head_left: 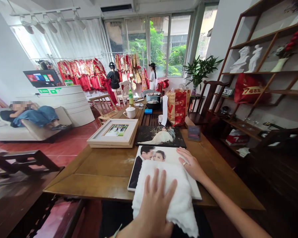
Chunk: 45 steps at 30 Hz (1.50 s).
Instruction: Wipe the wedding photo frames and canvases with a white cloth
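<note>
A large photo print (149,155) of a couple lies flat at the near edge of the wooden table (104,168). A white cloth (181,198) is spread over its near half and hangs off the table's front. My left hand (155,205) lies flat on the cloth with the fingers spread. My right hand (191,165), a ring on one finger, rests open on the print's right side, just beyond the cloth. Neither hand grips anything.
Farther along the table lie a dark wedding photo (160,136), a framed picture (114,132), a white teapot (130,112), a tea tray and a red gift bag (178,106). A wooden shelf (263,72) stands right. Two people stand at a rack of red garments (81,74); another person lies on a sofa (27,127).
</note>
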Tool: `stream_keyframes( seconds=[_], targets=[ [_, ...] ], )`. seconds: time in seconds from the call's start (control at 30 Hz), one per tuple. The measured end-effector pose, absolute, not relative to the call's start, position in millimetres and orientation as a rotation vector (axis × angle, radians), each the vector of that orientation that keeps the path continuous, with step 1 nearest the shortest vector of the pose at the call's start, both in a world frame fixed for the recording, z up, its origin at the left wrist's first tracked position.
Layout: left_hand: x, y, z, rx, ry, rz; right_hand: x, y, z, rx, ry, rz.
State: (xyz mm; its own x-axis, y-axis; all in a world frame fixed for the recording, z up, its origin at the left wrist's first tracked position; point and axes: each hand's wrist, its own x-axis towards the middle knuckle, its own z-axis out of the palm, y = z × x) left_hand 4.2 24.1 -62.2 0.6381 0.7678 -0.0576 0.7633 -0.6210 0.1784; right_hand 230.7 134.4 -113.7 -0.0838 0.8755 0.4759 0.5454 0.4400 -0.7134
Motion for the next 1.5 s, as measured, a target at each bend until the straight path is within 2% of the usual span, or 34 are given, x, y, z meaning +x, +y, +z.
stream_keyframes(
  seconds=[0.13, 0.53, 0.97, 1.3, 1.5],
  targets=[
    [10, 27, -63, 2.699, 1.273, 0.076, 232, 135, -113, -1.215, -1.756, 0.455],
    [45, 118, -39, 2.727, 1.581, 0.057, 235, 141, -118, -1.168, -1.681, 0.529],
    [33, 16, -71, 2.687, 1.145, 0.065, 235, 140, -114, -1.160, -1.661, 0.596],
    [63, 80, -28, 2.672, 1.582, -0.095, 241, 146, -119, -1.096, -1.510, 0.807],
    [71, 106, -25, 2.694, 1.704, -0.052, 239, 144, -118, -1.097, -1.457, 0.753]
  ],
)
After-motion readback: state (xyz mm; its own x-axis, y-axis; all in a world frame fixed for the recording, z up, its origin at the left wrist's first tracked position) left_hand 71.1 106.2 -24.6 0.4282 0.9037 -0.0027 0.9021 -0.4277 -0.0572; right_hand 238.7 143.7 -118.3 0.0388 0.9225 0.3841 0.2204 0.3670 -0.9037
